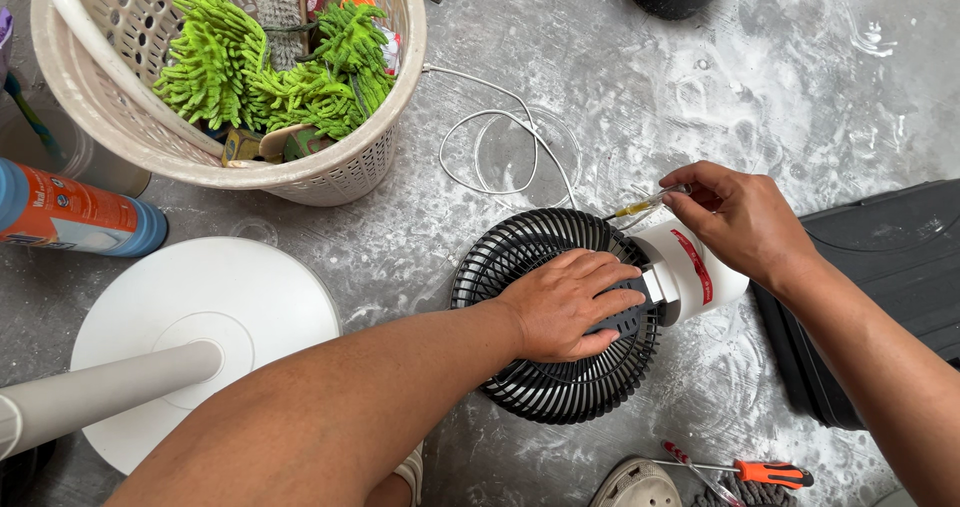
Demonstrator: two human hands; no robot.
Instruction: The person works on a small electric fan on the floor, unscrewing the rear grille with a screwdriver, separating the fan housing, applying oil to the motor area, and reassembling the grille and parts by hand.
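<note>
Black round plastic fan grille lies face-down on the grey concrete floor, left hand flat and open on its hub, right hand closed on a thin yellow-handled screwdriver at the white cylindrical motor housing, which carries 1 red label strip. Outward: white cord looped behind, cream perforated basket and blue-and-orange spray can upper left, white round fan base left, dark case crowding the right edge, orange-handled screwdriver near the bottom; open floor lies top right.
</note>
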